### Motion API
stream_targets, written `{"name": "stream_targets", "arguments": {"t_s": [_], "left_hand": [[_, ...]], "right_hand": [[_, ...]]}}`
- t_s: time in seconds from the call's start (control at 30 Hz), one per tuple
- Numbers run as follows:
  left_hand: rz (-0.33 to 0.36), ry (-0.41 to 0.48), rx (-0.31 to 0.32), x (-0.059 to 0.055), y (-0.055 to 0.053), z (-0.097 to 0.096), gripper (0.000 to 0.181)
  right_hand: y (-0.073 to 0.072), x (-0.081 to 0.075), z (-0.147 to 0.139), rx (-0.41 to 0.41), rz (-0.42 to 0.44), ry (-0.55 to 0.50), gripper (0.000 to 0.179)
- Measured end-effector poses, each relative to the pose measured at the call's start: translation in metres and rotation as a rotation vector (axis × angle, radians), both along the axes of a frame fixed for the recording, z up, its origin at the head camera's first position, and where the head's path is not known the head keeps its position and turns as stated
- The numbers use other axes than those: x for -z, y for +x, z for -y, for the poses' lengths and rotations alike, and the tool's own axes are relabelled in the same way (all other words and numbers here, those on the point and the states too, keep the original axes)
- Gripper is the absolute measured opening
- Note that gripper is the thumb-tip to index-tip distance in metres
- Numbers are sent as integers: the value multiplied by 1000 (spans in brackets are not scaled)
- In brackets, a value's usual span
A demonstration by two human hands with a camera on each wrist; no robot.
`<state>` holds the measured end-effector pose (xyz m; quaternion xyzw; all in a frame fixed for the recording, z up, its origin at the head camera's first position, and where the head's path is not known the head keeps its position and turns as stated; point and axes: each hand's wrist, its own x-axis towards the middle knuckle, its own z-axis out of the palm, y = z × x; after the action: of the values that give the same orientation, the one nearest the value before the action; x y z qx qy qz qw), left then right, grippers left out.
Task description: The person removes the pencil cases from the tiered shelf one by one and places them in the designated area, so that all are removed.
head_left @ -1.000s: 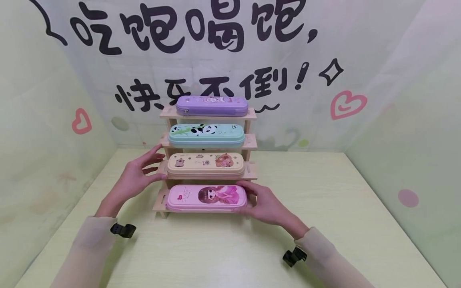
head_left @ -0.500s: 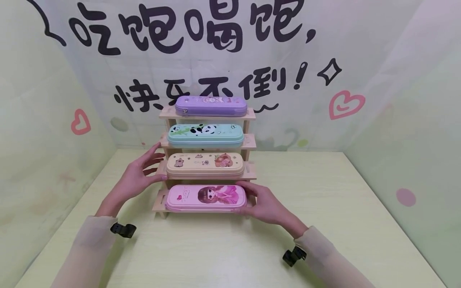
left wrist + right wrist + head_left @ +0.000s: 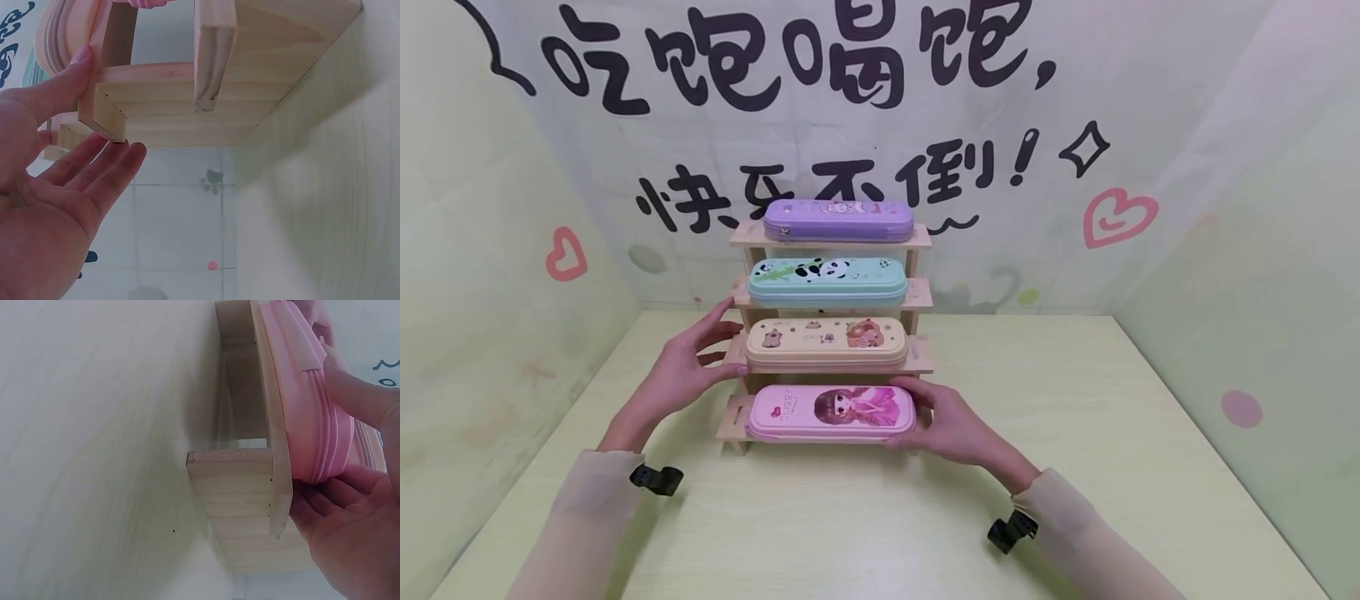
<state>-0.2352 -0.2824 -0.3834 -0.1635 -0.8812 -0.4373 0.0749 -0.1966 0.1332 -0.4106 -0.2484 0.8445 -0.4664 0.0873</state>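
A stepped wooden stand bears a pencil case on each tier. The lowest case is pink with a doll picture. Above it lie a cream pencil case, a mint one with a panda and a purple one on top. My left hand holds the left end of the cream case's tier, thumb at the front edge and fingers behind. With my right hand I grip the right end of the pink case, thumb in front and fingers behind, as the right wrist view shows.
The stand is on a pale wooden table. A white cloth backdrop with black lettering rises behind it, with pale walls at both sides. Black wrist cameras sit by both cuffs.
The pink pencil case has slid slightly to the right on its tier, with my right hand on its end. My left hand stays at the stand. The head view has shifted very slightly.
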Motion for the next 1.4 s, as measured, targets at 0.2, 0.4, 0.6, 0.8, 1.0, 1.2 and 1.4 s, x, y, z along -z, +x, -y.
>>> {"name": "stream_targets", "arguments": {"t_s": [0.2, 0.4, 0.6, 0.8, 1.0, 1.2, 1.4], "left_hand": [[6, 1, -6, 0, 0, 0, 112], [10, 23, 4, 0, 0, 0, 109], [1, 18, 6, 1, 0, 1, 109], [1, 12, 0, 0, -1, 1, 109], [2, 24, 1, 1, -1, 1, 108], [16, 37, -3, 1, 0, 1, 108], [24, 40, -6, 0, 0, -1, 108]], "right_hand": [[0, 0, 3, -2, 7, 2, 88], [2, -2, 2, -8, 10, -2, 89], [5, -1, -2, -4, 10, -14, 87], [7, -1, -5, 5, 14, -35, 83], [8, 2, -12, 1, 3, -55, 80], [12, 3, -23, -2, -6, -69, 81], [14, 4, -38, -23, -12, -90, 80]]}}
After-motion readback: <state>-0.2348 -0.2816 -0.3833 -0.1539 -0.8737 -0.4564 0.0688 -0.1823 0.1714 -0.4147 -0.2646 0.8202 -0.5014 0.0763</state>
